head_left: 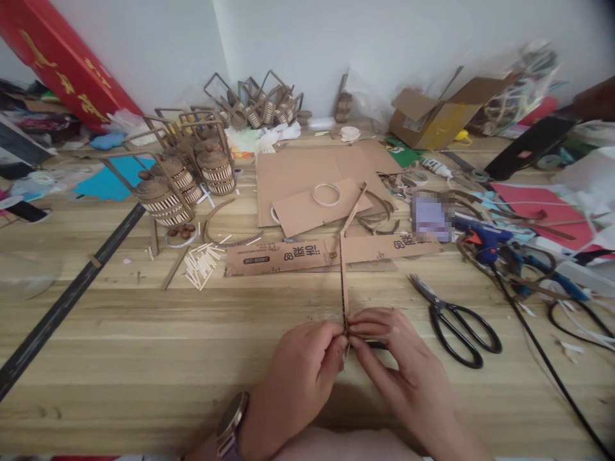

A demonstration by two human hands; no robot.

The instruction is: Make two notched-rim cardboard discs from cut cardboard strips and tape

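Cardboard strip (343, 282), creased, runs away from you in the head view; its near end sits between your left hand (305, 365) and right hand (401, 362), fingertips pinched closely around it, apparently to steady it. Scissors (439, 305) and glue gun (485, 238) lie rightward, presumably for reach. Wood-grain tabletop (144, 384), cluttered; pale wall (336, 38) behind.

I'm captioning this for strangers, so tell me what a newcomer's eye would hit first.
Probably the left hand and right hand, pinching a narrow cardboard strip at front centre. Next, the black-handled scissors to their right, the handled baskets further back on the left, and the red, gold-lettered panel at upper left.
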